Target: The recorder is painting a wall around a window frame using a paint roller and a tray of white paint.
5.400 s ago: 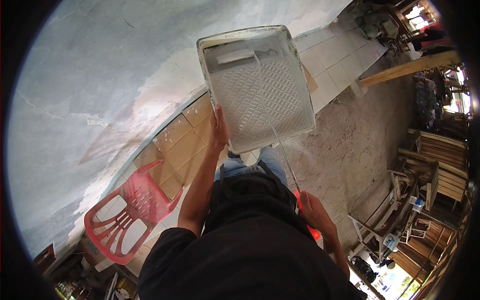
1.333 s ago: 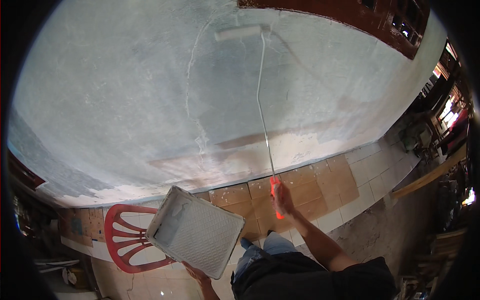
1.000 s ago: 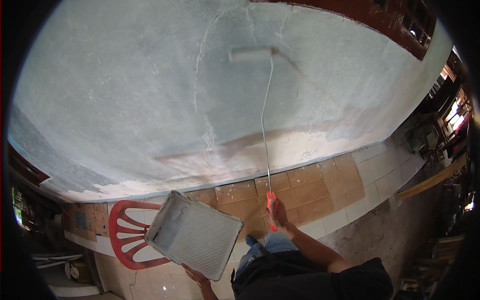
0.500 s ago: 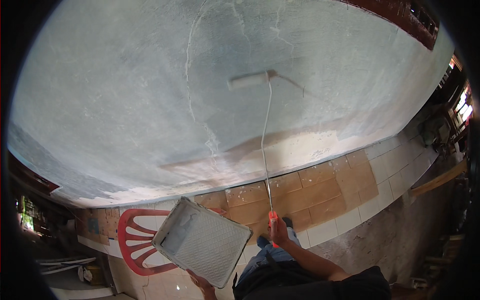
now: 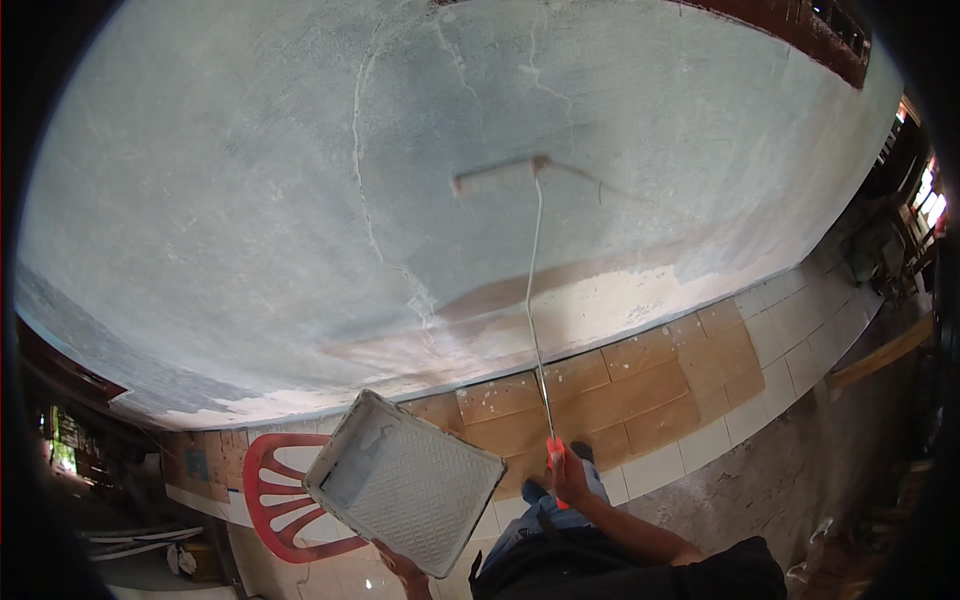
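My right hand [image 5: 569,476] is wrapped round the orange handle of a paint roller [image 5: 534,290]. Its long thin metal rod reaches up to the wall, where the pale, slightly blurred roller head lies against the grey-blue painted wall [image 5: 250,200]. At its near edge, my left hand [image 5: 400,568] grips a paint tray [image 5: 425,490], its fingers partly hidden under the rim. The tray is tilted, with a ridged slope and a little greyish paint in the well at its far left end.
A red plastic chair [image 5: 268,500] stands behind the tray on the left. Brown cardboard sheets [image 5: 620,400] cover pale floor tiles along the wall's foot. Long cracks run down the wall. A dark red frame [image 5: 800,30] sits at upper right, and a wooden plank [image 5: 885,352] lies at right.
The roller head has shifted slightly down the wall, and my right hand with the handle is a little lower and further right. The tray stays in my left hand, almost unmoved.
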A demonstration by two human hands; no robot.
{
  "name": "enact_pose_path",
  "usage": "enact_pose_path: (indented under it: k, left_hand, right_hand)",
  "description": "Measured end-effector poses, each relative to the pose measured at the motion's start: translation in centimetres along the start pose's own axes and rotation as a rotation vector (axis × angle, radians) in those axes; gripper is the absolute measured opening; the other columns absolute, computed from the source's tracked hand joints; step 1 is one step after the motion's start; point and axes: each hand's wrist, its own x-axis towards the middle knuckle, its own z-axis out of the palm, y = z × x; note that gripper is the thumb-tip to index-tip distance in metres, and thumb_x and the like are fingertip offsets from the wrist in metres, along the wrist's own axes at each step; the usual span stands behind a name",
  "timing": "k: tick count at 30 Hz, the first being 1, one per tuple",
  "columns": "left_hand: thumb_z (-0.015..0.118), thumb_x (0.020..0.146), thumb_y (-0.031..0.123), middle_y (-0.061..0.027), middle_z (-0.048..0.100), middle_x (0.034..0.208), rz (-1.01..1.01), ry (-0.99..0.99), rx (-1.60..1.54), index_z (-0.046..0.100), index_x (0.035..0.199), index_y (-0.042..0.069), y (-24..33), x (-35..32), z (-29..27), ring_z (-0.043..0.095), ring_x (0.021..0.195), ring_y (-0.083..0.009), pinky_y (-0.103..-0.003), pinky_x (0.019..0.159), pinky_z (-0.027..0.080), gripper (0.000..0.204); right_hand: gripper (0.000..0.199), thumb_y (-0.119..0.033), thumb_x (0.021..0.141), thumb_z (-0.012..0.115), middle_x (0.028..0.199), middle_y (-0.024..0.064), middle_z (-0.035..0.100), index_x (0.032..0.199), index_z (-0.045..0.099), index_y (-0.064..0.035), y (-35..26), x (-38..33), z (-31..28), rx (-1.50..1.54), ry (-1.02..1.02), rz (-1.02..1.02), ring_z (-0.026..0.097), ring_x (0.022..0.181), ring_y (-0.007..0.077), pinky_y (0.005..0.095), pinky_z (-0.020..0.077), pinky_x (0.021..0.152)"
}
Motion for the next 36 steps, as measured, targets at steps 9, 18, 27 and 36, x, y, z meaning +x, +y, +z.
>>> enact_pose_path:
  k: [9,18,27,36]
  left_hand:
    - [0.029,0.097,0.053,-0.0177,0.034,0.142,-0.033,0.016,0.041,0.025,0.143,-0.002,0.1,-0.7,1.2,0.043,0.123,-0.0325,-0.042,0.1,0.039,0.071]
    - [0.026,0.097,0.056,-0.017,0.03,0.145,-0.017,-0.082,0.036,0.02,0.145,0.001,-0.5,0.1,1.0,0.039,0.127,-0.0311,-0.042,0.103,0.036,0.074]
    - [0.029,0.097,0.055,-0.0167,0.032,0.144,-0.082,-0.041,0.061,0.022,0.144,-0.001,1.0,-0.1,2.8,0.041,0.125,-0.032,-0.042,0.101,0.037,0.073]
    - [0.031,0.096,0.056,-0.0179,0.033,0.143,-0.09,-0.052,0.081,0.022,0.143,-0.001,-0.3,0.6,1.9,0.04,0.126,-0.0321,-0.043,0.101,0.039,0.075]
  right_hand:
    - [0.041,-0.045,0.096,0.04,0.065,0.0008,0.047,0.098,0.052,-0.0059,-8.9,7.5,-0.8,-0.031,-0.011,-0.228,0.046,0.054,0.0103,0.0271,0.0372,0.049]
    - [0.043,-0.041,0.096,0.042,0.071,0.0041,0.051,0.109,0.052,-0.0024,2.0,-1.9,-3.6,0.055,-0.022,0.186,0.051,0.063,0.0129,0.03,0.0424,0.058]
    - [0.042,-0.042,0.097,0.04,0.069,0.0049,0.051,0.107,0.053,-0.004,-4.1,5.9,-6.3,-0.113,-0.008,-0.03,0.05,0.06,0.0172,0.0333,0.0428,0.057]
    - [0.048,-0.057,0.093,0.039,0.054,-0.0028,0.041,0.088,0.048,-0.0101,0.6,-0.9,-5.9,0.003,0.06,0.076,0.042,0.042,0.0062,0.022,0.0336,0.037]
